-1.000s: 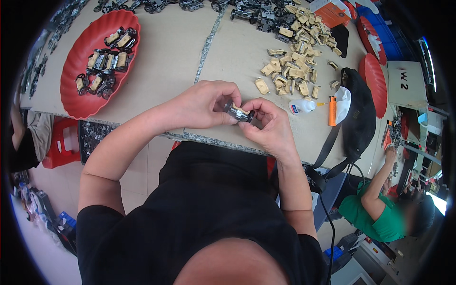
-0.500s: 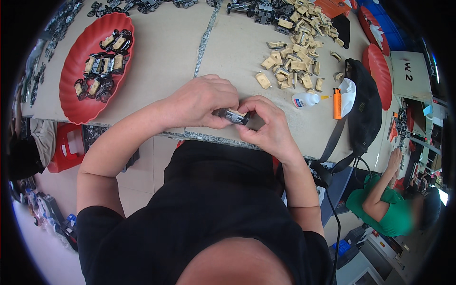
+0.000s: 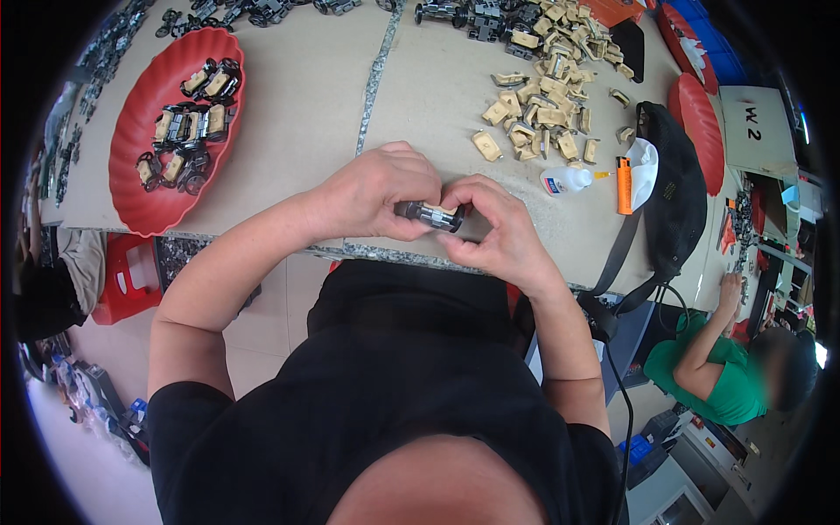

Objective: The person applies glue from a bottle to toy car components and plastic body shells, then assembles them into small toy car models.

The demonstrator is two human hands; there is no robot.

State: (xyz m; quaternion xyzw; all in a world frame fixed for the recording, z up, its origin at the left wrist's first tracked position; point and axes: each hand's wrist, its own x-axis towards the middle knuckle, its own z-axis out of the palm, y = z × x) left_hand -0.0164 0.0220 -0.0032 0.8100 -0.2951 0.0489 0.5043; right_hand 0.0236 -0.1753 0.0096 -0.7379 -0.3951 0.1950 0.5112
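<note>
Near the front edge of the table, a small toy car chassis [image 3: 430, 215] is held between my two hands. It is black and silvery-grey, with dark wheels and a bit of tan at its top. My left hand [image 3: 381, 194] pinches its left end. The thumb and curled fingers of my right hand [image 3: 503, 229] close round its right end, hiding part of it. Beyond my hands lies a loose pile of tan plastic car parts [image 3: 547, 114]. On the left, a red scalloped tray [image 3: 131, 166] holds several dark chassis fitted with tan pieces.
A small white glue bottle [image 3: 567, 181], an orange lighter [image 3: 624, 185] and a black bag [image 3: 669, 201] lie at the right. More dark chassis [image 3: 486, 22] line the far side. A co-worker in a green shirt [image 3: 726, 385] sits at the right.
The chassis shows a little more at its left end, between my hands. Both hands keep their hold in nearly the same place, and the view has shifted slightly.
</note>
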